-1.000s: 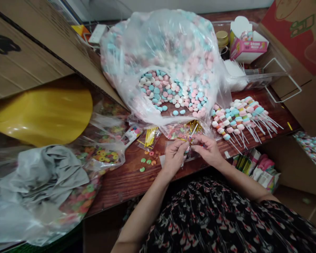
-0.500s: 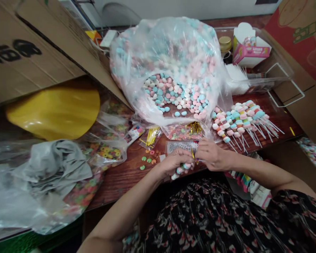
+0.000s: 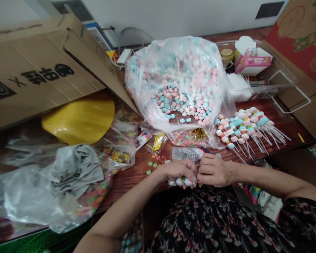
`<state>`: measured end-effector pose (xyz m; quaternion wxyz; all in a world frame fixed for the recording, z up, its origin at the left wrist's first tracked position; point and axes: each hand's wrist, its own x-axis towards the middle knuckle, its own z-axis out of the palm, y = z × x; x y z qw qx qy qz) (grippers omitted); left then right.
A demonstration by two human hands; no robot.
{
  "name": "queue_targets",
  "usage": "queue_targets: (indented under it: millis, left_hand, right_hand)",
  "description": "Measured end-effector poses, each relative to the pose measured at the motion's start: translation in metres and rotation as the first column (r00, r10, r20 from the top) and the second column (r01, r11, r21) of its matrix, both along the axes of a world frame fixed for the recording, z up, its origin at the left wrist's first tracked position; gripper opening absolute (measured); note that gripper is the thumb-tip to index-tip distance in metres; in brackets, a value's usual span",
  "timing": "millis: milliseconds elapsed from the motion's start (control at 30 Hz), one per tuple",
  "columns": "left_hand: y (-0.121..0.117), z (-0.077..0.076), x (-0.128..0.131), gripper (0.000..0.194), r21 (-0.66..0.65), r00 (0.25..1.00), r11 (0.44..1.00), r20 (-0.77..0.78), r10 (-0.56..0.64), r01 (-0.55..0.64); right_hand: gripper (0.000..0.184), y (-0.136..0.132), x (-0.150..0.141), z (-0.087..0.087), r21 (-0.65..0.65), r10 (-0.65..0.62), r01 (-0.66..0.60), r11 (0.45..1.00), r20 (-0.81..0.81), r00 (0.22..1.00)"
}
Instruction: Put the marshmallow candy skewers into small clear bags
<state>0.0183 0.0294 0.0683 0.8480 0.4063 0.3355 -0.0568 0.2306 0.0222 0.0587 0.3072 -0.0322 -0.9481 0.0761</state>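
My left hand (image 3: pixel 180 170) is closed around a marshmallow skewer (image 3: pixel 181 181), whose pink, white and blue pieces show below the fingers, apparently in a clear wrapper. Against it, my right hand (image 3: pixel 213 170) pinches at the skewer's stick end; its fingertips hide what they hold, with a bit of gold just visible below. A silvery printed packet (image 3: pixel 185 153) lies on the table just beyond both hands. To the right rests a pile of finished-looking marshmallow skewers (image 3: pixel 243 126), white sticks pointing toward the front right.
A big clear bag of loose marshmallows (image 3: pixel 179 63) lies open behind the hands. Gold twist ties (image 3: pixel 158 141) and several gummy rings (image 3: pixel 150 163) lie left. Further left are a grey cloth (image 3: pixel 73 168), a yellow sheet (image 3: pixel 81 121) and a cardboard box (image 3: pixel 42 70). A clear bin (image 3: pixel 281 79) stands back right.
Both hands have drawn closer together and sit lower in view. The gold twist tie that stood up between them is now mostly covered by the fingers. The camera view has shifted.
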Motion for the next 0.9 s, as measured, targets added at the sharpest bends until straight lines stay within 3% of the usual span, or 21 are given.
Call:
queue_targets:
  millis: [167,267,333,400,433,467,500,533,567,600,633,700,733,800,833,900]
  left_hand:
    - [-0.002,0.001,0.0,0.017,0.034,1.0,0.999,0.009,-0.03,0.029]
    - [0.004,0.003,-0.008,0.027,0.165,0.991,0.979,0.048,-0.127,0.118]
    - [0.012,0.012,-0.017,0.033,0.303,0.97,0.928,0.045,-0.239,0.214]
    - [0.017,0.03,-0.026,0.037,0.504,0.962,0.825,-0.047,-0.27,0.256]
    - [0.016,0.043,-0.029,0.038,0.644,0.968,0.725,-0.125,-0.218,0.246]
    - [0.012,0.056,-0.03,0.037,0.79,0.973,0.569,-0.203,-0.11,0.229]
    - [0.006,0.068,-0.029,0.033,0.912,0.967,0.345,-0.25,0.043,0.221]
    - [-0.003,0.078,-0.026,0.027,0.97,0.947,0.082,-0.241,0.214,0.228]
    - [-0.013,0.084,-0.021,0.02,0.955,0.922,-0.136,-0.209,0.327,0.265]
    - [-0.023,0.086,-0.015,0.016,0.912,0.916,-0.285,-0.184,0.356,0.294]
    - [-0.032,0.084,-0.007,0.016,0.884,0.936,-0.37,-0.173,0.306,0.284]
    - [-0.039,0.067,0.006,0.016,0.914,0.973,-0.34,-0.187,0.136,0.223]
    - [-0.037,0.056,0.01,0.019,0.948,0.984,-0.271,-0.14,0.108,0.164]
    - [-0.027,0.036,0.012,0.02,0.995,0.969,-0.086,0.07,0.238,-0.051]
    - [-0.021,0.028,0.01,0.024,0.981,0.924,-0.022,0.188,0.333,-0.192]
    - [-0.011,0.019,0.005,0.029,0.904,0.801,0.007,0.374,0.466,-0.427]
  right_hand:
    - [0.015,0.0,-0.003,0.008,-0.017,0.005,-0.005,1.0,-0.01,1.0]
    - [0.015,-0.001,-0.005,0.015,0.018,-0.001,0.002,1.0,-0.027,1.0]
    - [0.011,-0.003,-0.007,0.023,0.095,0.0,0.003,0.995,-0.026,1.0]
    - [0.008,-0.001,-0.01,0.029,0.207,0.002,-0.002,0.978,0.001,1.0]
    - [0.009,0.002,-0.011,0.032,0.264,-0.012,0.004,0.964,0.028,1.0]
    - [0.011,0.007,-0.013,0.033,0.31,-0.049,0.029,0.95,0.056,0.997]
    - [0.013,0.013,-0.014,0.034,0.335,-0.104,0.074,0.939,0.071,0.992]
    - [0.014,0.022,-0.014,0.035,0.336,-0.171,0.138,0.932,0.068,0.983]
    - [0.015,0.03,-0.015,0.036,0.308,-0.249,0.223,0.925,0.049,0.967]
    - [0.015,0.038,-0.015,0.038,0.254,-0.303,0.293,0.922,0.003,0.953]
    - [0.015,0.044,-0.016,0.039,0.179,-0.356,0.359,0.916,-0.045,0.933]
    - [0.017,0.044,-0.019,0.044,-0.014,-0.437,0.439,0.898,-0.131,0.89]
    - [0.015,0.04,-0.022,0.045,-0.124,-0.449,0.433,0.893,-0.152,0.881]
    - [0.013,0.024,-0.027,0.047,-0.35,-0.41,0.342,0.872,-0.144,0.901]
    - [0.014,0.017,-0.03,0.046,-0.458,-0.377,0.284,0.842,-0.123,0.918]
    - [0.017,0.009,-0.035,0.043,-0.613,-0.321,0.213,0.761,-0.07,0.945]
